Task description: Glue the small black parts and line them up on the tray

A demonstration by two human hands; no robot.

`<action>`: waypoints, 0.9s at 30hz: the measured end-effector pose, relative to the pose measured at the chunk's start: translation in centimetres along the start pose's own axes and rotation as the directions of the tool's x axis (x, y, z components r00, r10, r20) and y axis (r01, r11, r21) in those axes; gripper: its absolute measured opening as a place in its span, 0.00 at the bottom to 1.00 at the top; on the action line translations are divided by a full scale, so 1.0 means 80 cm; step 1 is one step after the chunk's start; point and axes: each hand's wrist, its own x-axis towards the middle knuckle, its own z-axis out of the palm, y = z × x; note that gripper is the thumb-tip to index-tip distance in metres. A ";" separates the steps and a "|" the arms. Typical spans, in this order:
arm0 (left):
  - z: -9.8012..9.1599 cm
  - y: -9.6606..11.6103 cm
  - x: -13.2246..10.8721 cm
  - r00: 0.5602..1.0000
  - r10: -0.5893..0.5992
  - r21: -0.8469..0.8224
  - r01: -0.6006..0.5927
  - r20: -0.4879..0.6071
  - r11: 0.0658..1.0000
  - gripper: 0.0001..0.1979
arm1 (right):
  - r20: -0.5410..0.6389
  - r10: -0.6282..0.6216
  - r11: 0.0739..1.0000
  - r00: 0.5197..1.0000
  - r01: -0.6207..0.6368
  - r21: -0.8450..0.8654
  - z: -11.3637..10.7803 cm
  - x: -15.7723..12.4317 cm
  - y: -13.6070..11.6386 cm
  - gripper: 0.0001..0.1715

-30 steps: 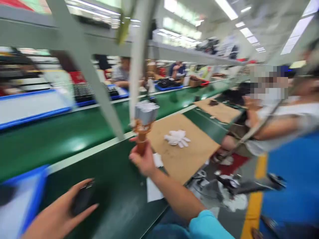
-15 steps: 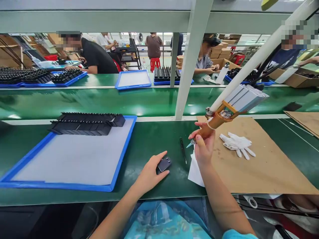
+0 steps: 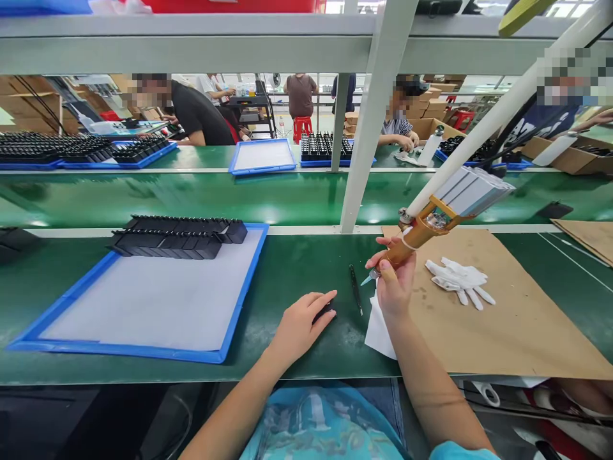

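Note:
My left hand (image 3: 299,324) curls its fingers and thumb round a small black plastic case (image 3: 327,310) on the green bench; the hand covers most of the case. My right hand (image 3: 398,284) grips an amber glue syringe (image 3: 407,244), tilted with its pale blue needle tip pointing down and left. That tip stays apart from the black case. Between the two hands lies a black pen-like tool (image 3: 355,291). White paper (image 3: 380,329) sits partly under my right forearm.
On the left, a blue-rimmed tray (image 3: 223,350) bears rows of black cases (image 3: 167,244) along its far side. A white glove (image 3: 460,280) lies on brown cardboard (image 3: 517,326) at right. A white post (image 3: 366,140) rises beyond my hands. Several people work across the bench.
My left hand has closed further over the black case, hiding more of it. The whole view has shifted slightly; my right hand still grips the syringe in about the same pose.

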 end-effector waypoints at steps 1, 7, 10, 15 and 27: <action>-0.003 -0.001 -0.002 1.000 -0.009 -0.007 0.009 0.007 1.000 0.20 | 0.002 0.004 1.000 1.000 -0.004 0.003 0.000 0.000 -0.001 0.20; -0.005 -0.011 -0.010 0.996 -0.091 -0.188 0.088 -0.008 0.978 0.17 | -0.003 0.040 0.999 0.999 -0.039 0.016 0.007 -0.003 -0.010 0.20; -0.004 -0.019 -0.007 1.000 -0.017 -0.219 0.012 -0.020 0.976 0.13 | 0.013 0.053 0.997 0.999 -0.053 0.048 0.013 -0.008 -0.020 0.19; -0.001 -0.027 -0.007 0.994 0.010 -0.203 -0.031 -0.106 0.979 0.14 | 0.063 0.111 0.989 0.992 -0.117 0.089 0.030 -0.025 -0.037 0.19; 0.029 -0.021 -0.038 0.976 -0.040 0.085 0.059 -0.212 0.995 0.19 | 0.053 0.192 0.953 0.980 -0.199 0.226 0.067 -0.052 -0.051 0.17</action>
